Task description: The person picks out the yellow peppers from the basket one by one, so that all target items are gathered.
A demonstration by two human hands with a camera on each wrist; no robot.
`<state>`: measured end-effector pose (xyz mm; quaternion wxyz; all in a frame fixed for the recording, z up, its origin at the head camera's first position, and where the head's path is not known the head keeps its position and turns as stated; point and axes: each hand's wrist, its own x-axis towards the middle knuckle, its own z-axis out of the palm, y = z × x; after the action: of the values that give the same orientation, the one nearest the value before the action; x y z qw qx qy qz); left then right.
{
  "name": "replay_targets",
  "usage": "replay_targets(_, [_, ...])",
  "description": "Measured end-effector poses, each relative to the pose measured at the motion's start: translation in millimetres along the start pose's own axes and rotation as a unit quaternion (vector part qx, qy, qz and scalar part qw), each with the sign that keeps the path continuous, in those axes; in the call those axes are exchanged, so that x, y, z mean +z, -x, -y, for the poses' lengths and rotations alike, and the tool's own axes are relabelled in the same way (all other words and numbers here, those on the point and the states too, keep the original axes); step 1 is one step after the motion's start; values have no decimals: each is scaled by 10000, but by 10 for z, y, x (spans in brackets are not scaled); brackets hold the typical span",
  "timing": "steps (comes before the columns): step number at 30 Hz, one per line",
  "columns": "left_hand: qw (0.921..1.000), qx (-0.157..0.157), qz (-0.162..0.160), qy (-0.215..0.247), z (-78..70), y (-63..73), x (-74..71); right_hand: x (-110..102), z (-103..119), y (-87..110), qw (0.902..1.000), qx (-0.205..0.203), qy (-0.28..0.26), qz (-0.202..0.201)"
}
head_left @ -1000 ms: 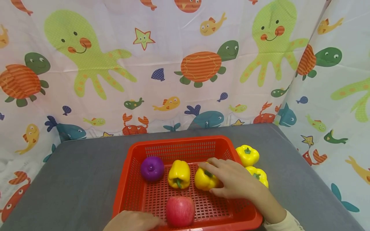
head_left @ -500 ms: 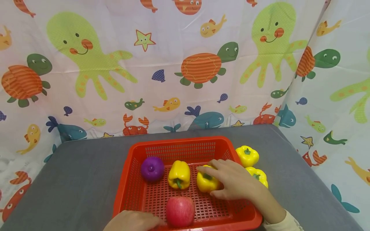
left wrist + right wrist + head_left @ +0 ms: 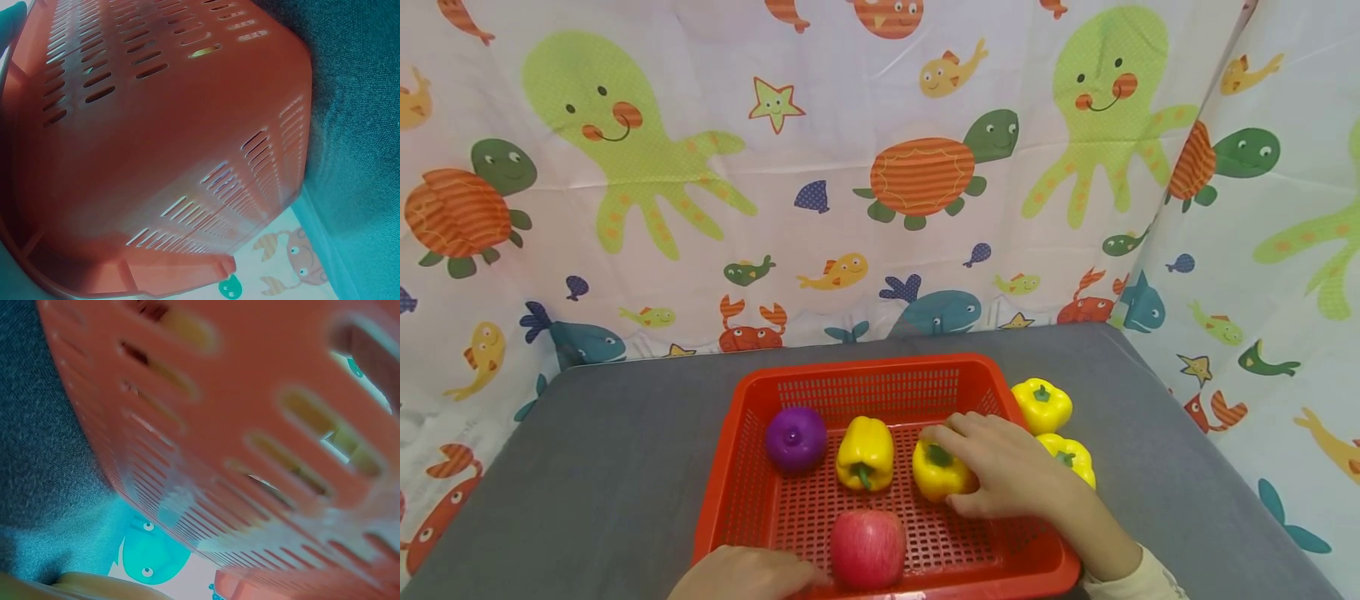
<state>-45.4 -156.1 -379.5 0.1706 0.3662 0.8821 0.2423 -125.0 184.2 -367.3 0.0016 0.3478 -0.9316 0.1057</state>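
My right hand (image 3: 1000,468) holds a yellow bell pepper (image 3: 938,472) in the right half of the red plastic basket (image 3: 857,364). Its fingers curl over the top, with the thumb at the near side. At the basket's near left corner my left hand (image 3: 743,575) grips the rim; its thumb is hidden. Just right of those fingers sits a red apple (image 3: 868,550). A second yellow bell pepper (image 3: 865,454) lies in the middle, stem toward me. A round purple vegetable (image 3: 795,439) sits at the back left. Both wrist views look at the basket's slotted outer wall (image 3: 144,137).
Outside the basket's right wall are two more yellow bell peppers, one farther back (image 3: 1042,404) and one nearer (image 3: 1069,457), partly behind my right hand. The basket stands on a grey cloth surface (image 3: 602,467). A curtain (image 3: 850,167) printed with sea animals hangs behind and at the sides.
The yellow bell pepper under my right hand has shifted slightly right and toward me, and its stem has turned. My right fingers have moved a little over it. The left hand stays in place.
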Motion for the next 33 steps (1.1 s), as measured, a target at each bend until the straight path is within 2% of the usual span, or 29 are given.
replay_targets(10, [9999, -73, -41, 77, -28, 0, -8, 8, -20, -6, 9998, -96, -94, -120])
replay_targets(19, [9998, -129, -2, 137, -27, -3, 5, -48, -37, 17, 9983, -96, -559, -105])
replay_targets(33, [9991, 109, -343, 229, -27, 12, 26, -174, -40, 90, 9938, -54, -1113, 5])
